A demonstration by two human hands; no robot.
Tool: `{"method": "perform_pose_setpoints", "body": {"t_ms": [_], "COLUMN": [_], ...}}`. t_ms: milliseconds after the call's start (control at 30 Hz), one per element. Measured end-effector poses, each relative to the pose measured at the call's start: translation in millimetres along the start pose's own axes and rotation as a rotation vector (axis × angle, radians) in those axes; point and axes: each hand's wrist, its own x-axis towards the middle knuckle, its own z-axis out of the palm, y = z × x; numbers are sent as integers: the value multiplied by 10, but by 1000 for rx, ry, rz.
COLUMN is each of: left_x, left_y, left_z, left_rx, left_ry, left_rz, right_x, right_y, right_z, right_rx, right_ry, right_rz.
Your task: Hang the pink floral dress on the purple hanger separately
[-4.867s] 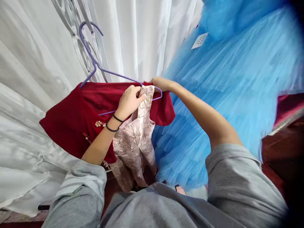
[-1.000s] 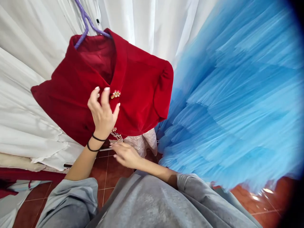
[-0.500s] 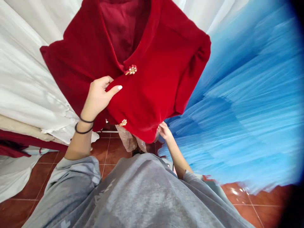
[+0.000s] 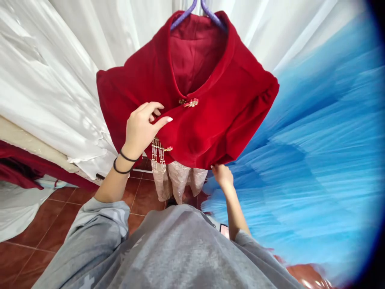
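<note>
Red jacket (image 4: 207,124) on a purple hanger (image 4: 184,19), facing a person in a grey shirt (image 4: 186,249). The jacket spreads directly before both hands, its collar above them and its lower hem level with the right fingertips. Left hand (image 4: 140,126): at the front of the jacket, below and to the left of the upper clasp (image 4: 191,103); thumb and forefinger stand apart, red cloth showing between their tips, while the remaining fingers curl inward. From where I stand, I cannot tell whether those curled fingers pinch the fabric. Two dark bands (image 4: 128,158) circle this wrist. Right hand (image 4: 223,176): closed on the hem at the jacket's lower edge, the fingers partly hidden by cloth. Between the hands, nearer the left, a lower clasp (image 4: 168,149) sits beside a beaded tassel (image 4: 158,154). Beneath the hem, a pale pink garment (image 4: 179,180) hangs above red floor tiles (image 4: 144,198). Surroundings: white drapery (image 4: 114,36) behind the jacket; blue tulle (image 4: 315,148) just beside the right hand.
</note>
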Motion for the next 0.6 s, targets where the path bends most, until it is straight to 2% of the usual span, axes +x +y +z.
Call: {"method": "perform_pose_setpoints", "body": {"t_ms": [100,200,267,333,400,500,533,600], "left_x": [147,456,679,863,988,1064,1064,1033], "left_y": [125,318,419,461,443,349,312,235], "left_z": [-213,-336,-372,-406,-438,-418,-388,-325], "left_rx": [-20,17,72,165,241,271,272,254], "left_ry": [26,-62,-147,-165,-65,132,142,101], "left_rz": [121,299,396,427,423,406,406,438], "right_x": [168,445,659,841,963,1083,1133,1260], "right_y": [-703,-1585,-2089,-2446,-2664,-2791,-2786,-2716], "right_z": [-265,-423,-482,-531,-569,-529,-473,-304], "right_rx": [-134,-298,-454,-609,-654,-446,-387,-390], "right_ry": [92,252,231,130,123,416,491,467], "right_rz": [-107,-544,-750,-855,-908,-983,-990,-949]}}
